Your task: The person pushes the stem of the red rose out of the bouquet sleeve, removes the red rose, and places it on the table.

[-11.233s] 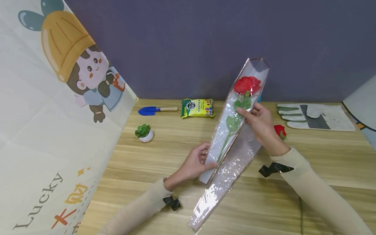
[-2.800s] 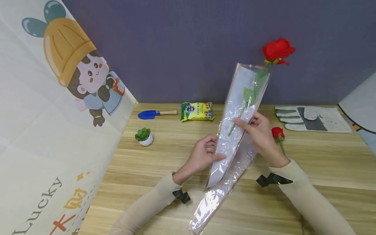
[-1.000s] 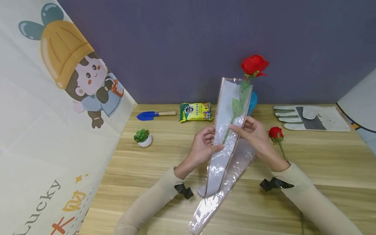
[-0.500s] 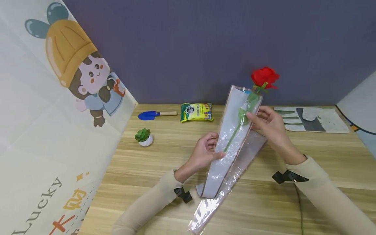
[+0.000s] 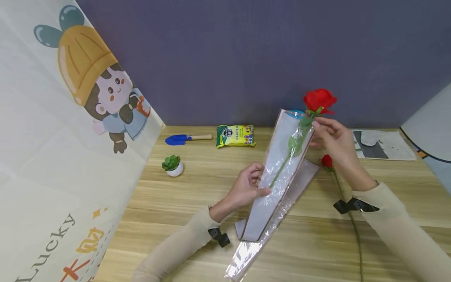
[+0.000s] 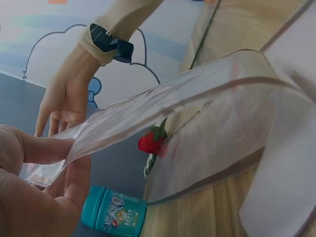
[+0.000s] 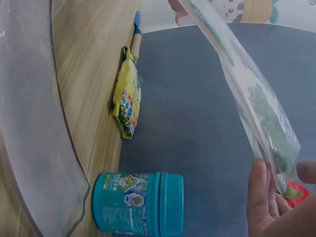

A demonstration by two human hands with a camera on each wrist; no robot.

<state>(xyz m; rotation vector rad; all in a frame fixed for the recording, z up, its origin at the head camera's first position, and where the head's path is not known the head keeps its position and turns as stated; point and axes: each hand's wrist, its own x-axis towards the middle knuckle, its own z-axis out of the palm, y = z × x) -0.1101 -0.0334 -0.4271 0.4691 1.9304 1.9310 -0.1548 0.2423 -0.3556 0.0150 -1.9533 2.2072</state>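
Observation:
A clear flower sleeve with a white back is held up tilted over the table. My left hand pinches it around mid-length, thumb in front and fingers behind. The red artificial rose has its bloom outside the sleeve's top, while its green stem and leaves lie inside. At the upper right edge, just below the bloom, my right hand holds the sleeve between thumb and fingers; the right wrist view shows the sleeve's end there. Underneath, a second clear sleeve lies on the table.
Another red rose lies at right, its long stem running toward the front. Behind are a work glove, a teal jar, a yellow-green packet and a blue trowel. A potted succulent stands left.
The rose, earlier wholly inside the sleeve, has its bloom out of the top. During the last second my right hand slid up the sleeve's edge toward the bloom, and the bloom sank lower.

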